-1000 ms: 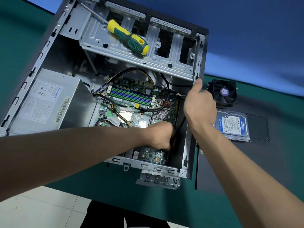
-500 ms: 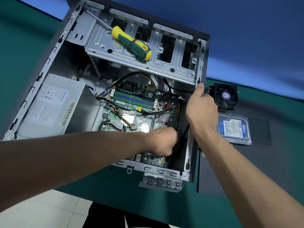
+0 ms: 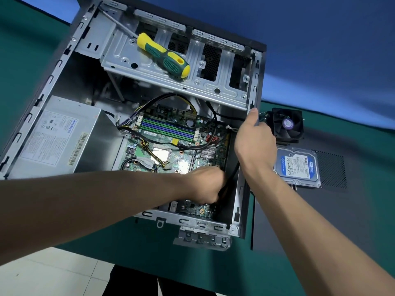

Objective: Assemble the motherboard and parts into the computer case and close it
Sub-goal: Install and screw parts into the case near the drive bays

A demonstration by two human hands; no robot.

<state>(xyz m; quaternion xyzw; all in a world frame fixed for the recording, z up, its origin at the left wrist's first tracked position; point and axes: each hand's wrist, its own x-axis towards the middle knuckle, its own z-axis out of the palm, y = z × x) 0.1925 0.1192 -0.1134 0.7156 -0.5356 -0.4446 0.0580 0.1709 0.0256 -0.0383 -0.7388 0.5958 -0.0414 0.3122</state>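
Steadying the case (image 3: 64, 67) with my right hand (image 3: 254, 144), I keep the thumb up against its right rim and the fingers wrapped over the outside edge, so the box should not slide on the desk (image 3: 25, 39) while I work inside. My left hand (image 3: 205, 184) is down in the lower right corner, its grip curled round a black cable (image 3: 234, 174) that runs along the inner wall; I judge I am routing or seating it by the board's edge, though my knuckles hide the connector. The motherboard (image 3: 171, 133) already lies flat on the case floor, with the power supply (image 3: 57, 137) at its left. The screwdriver (image 3: 163, 54) rests on the drive cage (image 3: 192, 82), within reach yet clear of the board. The fan (image 3: 287, 124) and the hard drive (image 3: 298, 165) wait outside at the right, the drive lying on the dark side panel (image 3: 352, 210), so those parts and the closing are still to do. The cable should go gently, as the corner is tight.
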